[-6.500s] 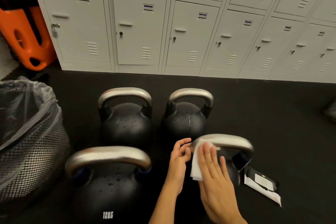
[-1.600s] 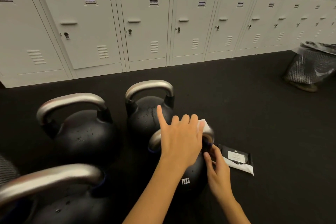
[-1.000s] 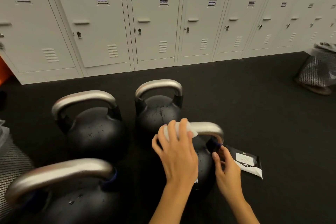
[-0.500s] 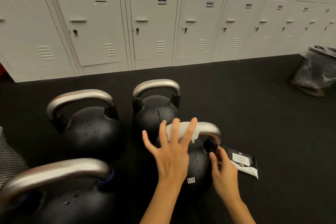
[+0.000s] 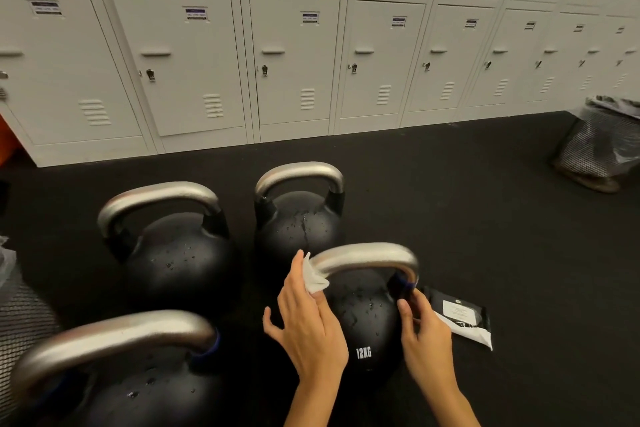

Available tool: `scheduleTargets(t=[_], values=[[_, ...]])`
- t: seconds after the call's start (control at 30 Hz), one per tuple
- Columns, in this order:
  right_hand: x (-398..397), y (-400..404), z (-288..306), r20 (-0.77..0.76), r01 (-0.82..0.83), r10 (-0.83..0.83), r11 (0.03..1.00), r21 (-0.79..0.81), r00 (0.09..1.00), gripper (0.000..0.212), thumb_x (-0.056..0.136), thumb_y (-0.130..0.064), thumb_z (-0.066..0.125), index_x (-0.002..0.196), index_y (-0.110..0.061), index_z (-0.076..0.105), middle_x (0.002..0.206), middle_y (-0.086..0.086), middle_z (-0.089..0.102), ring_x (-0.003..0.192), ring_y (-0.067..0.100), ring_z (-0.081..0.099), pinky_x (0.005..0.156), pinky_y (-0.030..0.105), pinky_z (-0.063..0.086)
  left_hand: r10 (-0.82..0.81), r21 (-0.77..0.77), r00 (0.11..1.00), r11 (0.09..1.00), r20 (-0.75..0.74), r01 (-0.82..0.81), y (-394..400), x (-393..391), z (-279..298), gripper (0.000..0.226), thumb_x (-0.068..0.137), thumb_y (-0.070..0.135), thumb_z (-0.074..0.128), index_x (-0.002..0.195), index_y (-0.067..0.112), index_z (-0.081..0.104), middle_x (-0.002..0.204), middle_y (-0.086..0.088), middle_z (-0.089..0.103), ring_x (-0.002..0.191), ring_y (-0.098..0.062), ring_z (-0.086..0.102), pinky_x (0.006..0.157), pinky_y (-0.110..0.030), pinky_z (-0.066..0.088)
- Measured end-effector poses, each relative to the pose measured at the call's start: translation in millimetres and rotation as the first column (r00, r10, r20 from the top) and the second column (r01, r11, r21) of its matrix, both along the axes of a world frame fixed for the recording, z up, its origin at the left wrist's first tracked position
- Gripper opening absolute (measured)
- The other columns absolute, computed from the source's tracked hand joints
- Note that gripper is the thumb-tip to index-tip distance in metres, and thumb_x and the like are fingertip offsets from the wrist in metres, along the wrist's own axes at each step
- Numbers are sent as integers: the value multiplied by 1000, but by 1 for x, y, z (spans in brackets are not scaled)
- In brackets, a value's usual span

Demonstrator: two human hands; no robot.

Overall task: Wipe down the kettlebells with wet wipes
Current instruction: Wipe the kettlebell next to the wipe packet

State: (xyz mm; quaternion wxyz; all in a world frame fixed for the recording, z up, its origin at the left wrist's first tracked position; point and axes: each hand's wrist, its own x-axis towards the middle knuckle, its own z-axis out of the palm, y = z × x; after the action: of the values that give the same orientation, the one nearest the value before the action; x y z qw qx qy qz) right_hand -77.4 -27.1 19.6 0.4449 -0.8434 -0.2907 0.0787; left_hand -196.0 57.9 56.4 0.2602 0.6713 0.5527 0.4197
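Several black kettlebells with steel handles stand on the dark floor. The near right one, marked 12KG (image 5: 363, 319), has water drops on its body. My left hand (image 5: 308, 322) presses a white wet wipe (image 5: 315, 279) against the left end of its handle, fingers wrapped over the wipe. My right hand (image 5: 422, 340) grips the base of the right handle post. The other kettlebells stand at back left (image 5: 176, 253), back middle (image 5: 299, 222) and near left (image 5: 138, 385).
A black pack of wipes (image 5: 457, 317) lies on the floor just right of the 12KG kettlebell. White lockers (image 5: 294, 55) line the back. A mesh bin with a liner (image 5: 602, 146) stands far right; another mesh bin (image 5: 17, 315) sits at the left edge.
My left hand has slid the wipe from the top of the handle down to its left end. My right hand stays on the right post.
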Motion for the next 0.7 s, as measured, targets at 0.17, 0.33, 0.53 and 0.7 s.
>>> scheduleTargets(t=[0.17,0.33,0.53,0.7], values=[[1,-1,20,30,-30,34,990,-140,999,25,97,-29,52,119,-22,61,90,-7,71,91,20,67,78,37,51,56,-163,934,987,353,2,13,0,26,52,94,46,16,125,33,56,120,7,59,113,-13,51,100,-36,34],[5,7,72,142,3,31,972,-235,989,54,75,-7,69,123,-31,59,101,-11,65,107,23,59,97,46,42,232,-523,745,833,626,179,61,-8,98,40,99,31,37,122,7,59,117,-11,60,106,-25,55,92,-36,42],[-23,59,159,282,-168,126,977,129,951,50,73,6,62,110,-27,66,102,-15,60,104,14,56,95,41,45,235,-594,686,726,688,347,115,-40,156,37,98,31,43,117,2,57,77,-1,52,73,-20,53,78,-37,47],[-69,126,230,18,-472,480,855,215,877,14,87,-16,67,95,-24,76,89,-8,72,81,6,66,71,13,51,274,-587,602,695,750,416,128,-74,202,14,96,23,48,105,13,52,89,-6,58,79,-21,55,80,-37,46]])
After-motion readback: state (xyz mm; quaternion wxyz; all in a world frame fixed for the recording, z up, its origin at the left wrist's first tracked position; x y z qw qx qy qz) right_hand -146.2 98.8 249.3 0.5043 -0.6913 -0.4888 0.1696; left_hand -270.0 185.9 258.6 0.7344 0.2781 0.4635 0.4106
